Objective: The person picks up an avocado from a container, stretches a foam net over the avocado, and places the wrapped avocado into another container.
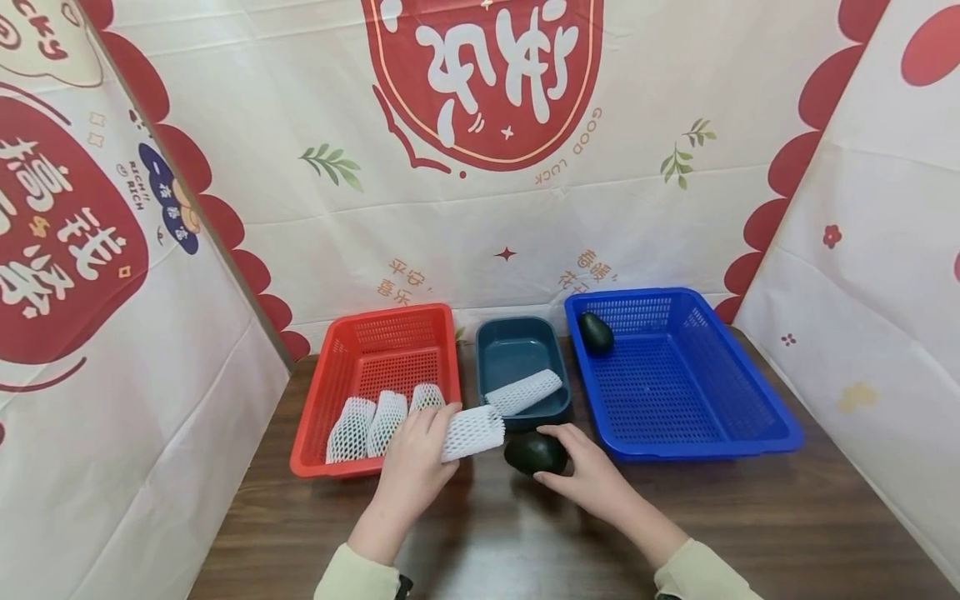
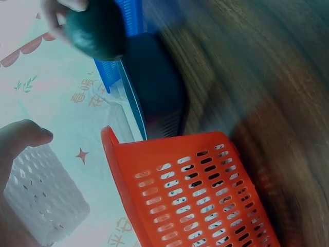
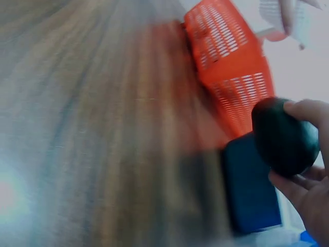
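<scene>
In the head view my left hand (image 1: 420,450) holds a white foam net sleeve (image 1: 474,433) beside the red basket's near right corner. My right hand (image 1: 588,471) grips a dark green avocado (image 1: 536,454), thumb and fingers around its right end. The avocado is raised in front of the teal bin (image 1: 522,333), its left end toward the sleeve. Seen from the right wrist, the avocado (image 3: 285,136) sits between thumb and fingertips. The left wrist view shows my left thumb against the net sleeve (image 2: 46,195). Another foam net sleeve (image 1: 525,392) lies across the teal bin.
The red basket (image 1: 318,392) at left contains several white-netted items (image 1: 387,421). At right, a blue basket (image 1: 750,400) has one bare avocado (image 1: 596,333) in its far left corner. All stand on a brown wooden table (image 1: 495,533), with printed cloth (image 1: 480,225) hanging behind and at both sides.
</scene>
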### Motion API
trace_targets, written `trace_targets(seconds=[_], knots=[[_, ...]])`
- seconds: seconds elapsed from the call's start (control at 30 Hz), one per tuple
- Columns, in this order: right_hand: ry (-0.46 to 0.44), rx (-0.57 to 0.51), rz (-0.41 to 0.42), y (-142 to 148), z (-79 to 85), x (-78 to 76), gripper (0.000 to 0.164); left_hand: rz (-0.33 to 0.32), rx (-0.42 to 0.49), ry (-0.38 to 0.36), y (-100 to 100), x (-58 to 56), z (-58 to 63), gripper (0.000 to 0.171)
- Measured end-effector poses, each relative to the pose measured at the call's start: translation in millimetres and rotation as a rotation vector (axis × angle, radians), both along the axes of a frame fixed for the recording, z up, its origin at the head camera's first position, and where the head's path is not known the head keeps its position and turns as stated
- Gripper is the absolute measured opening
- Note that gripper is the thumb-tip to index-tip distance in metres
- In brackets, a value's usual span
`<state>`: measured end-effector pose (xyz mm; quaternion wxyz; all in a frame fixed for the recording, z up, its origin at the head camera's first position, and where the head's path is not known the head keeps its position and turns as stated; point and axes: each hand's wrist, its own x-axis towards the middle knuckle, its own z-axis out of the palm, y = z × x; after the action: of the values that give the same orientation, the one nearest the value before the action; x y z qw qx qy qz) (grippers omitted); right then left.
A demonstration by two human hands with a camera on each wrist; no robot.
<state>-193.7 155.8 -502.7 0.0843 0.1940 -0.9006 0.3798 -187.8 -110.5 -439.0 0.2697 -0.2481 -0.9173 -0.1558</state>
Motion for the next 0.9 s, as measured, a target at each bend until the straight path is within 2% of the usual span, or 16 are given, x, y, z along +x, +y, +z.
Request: trace_targets(seconds=[0.1, 0.27, 0.5, 0.67, 0.9], knots=[[0.011, -0.031, 0.025, 3.5, 14.6, 2.8, 0.059, -0.009, 0.01, 0.002, 0.7, -0.8, 0.3, 0.067], [-0.028, -0.08, -0.003, 10.1, 35.0, 5.4, 0.06, -0.002, 0.012, -0.005, 2.2, -1.5, 0.9, 0.066], [-0.109, -0.27, 0.0, 16.2, 60.8, 10.8, 0.059, 0.018, -0.026, -0.014, 2.7, -1.9, 0.3, 0.064], [-0.126, -0.361, 0.023, 16.3, 73.9, 15.1, 0.057, 0.008, -0.041, -0.007, 2.8, -2.6, -1.6, 0.062], [-0.114, -0.418, 0.064, 11.2, 82.7, 17.9, 0.053, 0.007, -0.055, 0.006, 5.7, -3.3, -1.0, 0.061]])
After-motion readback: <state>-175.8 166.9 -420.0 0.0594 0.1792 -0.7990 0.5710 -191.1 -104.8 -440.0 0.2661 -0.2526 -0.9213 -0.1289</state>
